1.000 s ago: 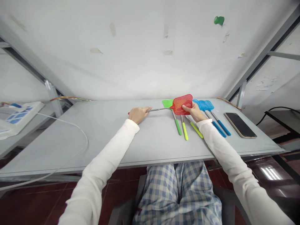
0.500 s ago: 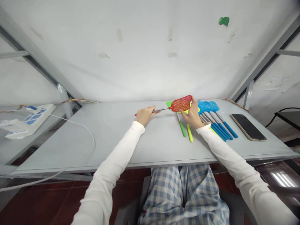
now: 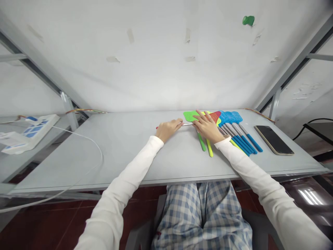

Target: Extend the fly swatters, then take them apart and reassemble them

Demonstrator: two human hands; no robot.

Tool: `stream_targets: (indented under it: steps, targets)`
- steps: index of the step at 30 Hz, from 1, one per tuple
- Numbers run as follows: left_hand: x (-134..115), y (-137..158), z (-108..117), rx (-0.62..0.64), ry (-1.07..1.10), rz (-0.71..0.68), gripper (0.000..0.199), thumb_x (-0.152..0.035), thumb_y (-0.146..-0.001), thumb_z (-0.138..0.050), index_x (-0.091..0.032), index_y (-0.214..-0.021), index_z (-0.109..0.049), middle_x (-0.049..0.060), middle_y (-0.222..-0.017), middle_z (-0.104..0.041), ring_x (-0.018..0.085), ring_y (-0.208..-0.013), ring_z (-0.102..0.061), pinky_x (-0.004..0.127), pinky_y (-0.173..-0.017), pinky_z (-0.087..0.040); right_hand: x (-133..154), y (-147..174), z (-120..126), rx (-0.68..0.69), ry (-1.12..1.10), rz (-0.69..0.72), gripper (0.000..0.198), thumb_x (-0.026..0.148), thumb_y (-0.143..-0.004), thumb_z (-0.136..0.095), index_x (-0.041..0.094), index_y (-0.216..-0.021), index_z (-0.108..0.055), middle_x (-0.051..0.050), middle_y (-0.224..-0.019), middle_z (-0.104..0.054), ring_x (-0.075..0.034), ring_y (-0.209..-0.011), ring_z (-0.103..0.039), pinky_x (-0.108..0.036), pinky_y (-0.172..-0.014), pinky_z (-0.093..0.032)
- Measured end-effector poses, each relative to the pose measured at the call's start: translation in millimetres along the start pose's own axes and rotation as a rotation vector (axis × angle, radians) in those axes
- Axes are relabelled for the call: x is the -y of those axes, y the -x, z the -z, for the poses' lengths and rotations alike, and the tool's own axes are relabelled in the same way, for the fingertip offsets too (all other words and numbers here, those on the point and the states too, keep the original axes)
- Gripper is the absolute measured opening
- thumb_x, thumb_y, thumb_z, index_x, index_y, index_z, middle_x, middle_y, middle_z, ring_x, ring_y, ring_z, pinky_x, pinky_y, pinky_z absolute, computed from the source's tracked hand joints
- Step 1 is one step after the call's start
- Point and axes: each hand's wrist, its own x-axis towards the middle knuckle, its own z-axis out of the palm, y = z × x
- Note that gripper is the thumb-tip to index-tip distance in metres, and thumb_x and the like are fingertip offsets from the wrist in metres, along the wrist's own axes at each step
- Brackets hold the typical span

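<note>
A red fly swatter (image 3: 214, 116) lies sideways between my hands, its mesh head to the right and partly covered by fingers. My left hand (image 3: 168, 130) is closed around its handle, the red end poking out at the left. Thumb and finger of my right hand (image 3: 206, 127) pinch the metal rod near the head, the other fingers spread. Beneath are a green fly swatter (image 3: 202, 142) and a yellow fly swatter (image 3: 209, 148). Right of them several blue fly swatters (image 3: 250, 137) lie fanned out, with another yellow handle (image 3: 240, 146) beside them.
A phone (image 3: 274, 139) lies on the right of the grey table (image 3: 125, 156). At the left stands a white power strip (image 3: 32, 133) with a white cable (image 3: 97, 147) crossing the table's left side. A wall (image 3: 156, 80) rises behind the back edge.
My right hand has moved left from the red fly swatter's head to its metal rod. The swatter's head has shifted right and lower, uncovering more of the green head.
</note>
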Motion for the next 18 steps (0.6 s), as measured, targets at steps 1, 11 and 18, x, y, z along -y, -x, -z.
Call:
stream_targets:
  steps: [1,11,18]
  targets:
    - [-1,0,0,-0.011,0.010,-0.019,0.048,-0.052,-0.099,-0.021,-0.026,-0.115,-0.059,0.006,-0.095,-0.072,0.017,-0.081,-0.067,0.025,-0.057,-0.033,-2,0,-1,0.003,0.021,0.008,0.030,0.022,-0.096,-0.037,0.020,-0.104,-0.066,-0.010,-0.118,-0.065,-0.026,-0.132,-0.043,-0.050,-0.112,-0.026]
    - [-27,-1,-10,0.122,-0.047,-0.227,0.047,-0.039,-0.101,-0.017,-0.018,-0.117,-0.056,0.013,-0.098,-0.069,0.021,-0.079,-0.068,0.029,-0.062,-0.039,1,-4,1,0.077,0.076,0.064,0.026,0.021,-0.096,-0.041,0.018,-0.094,-0.067,-0.008,-0.090,-0.065,-0.024,-0.096,-0.051,-0.038,-0.097,-0.030]
    - [7,-11,12,0.308,0.262,-0.163,0.041,-0.044,-0.098,-0.025,-0.026,-0.111,-0.059,0.003,-0.097,-0.072,0.019,-0.081,-0.065,0.027,-0.068,-0.041,-18,-2,-2,0.051,0.109,0.075,0.031,0.018,-0.098,-0.037,0.022,-0.107,-0.066,-0.005,-0.096,-0.068,-0.022,-0.107,-0.050,-0.037,-0.097,-0.028]
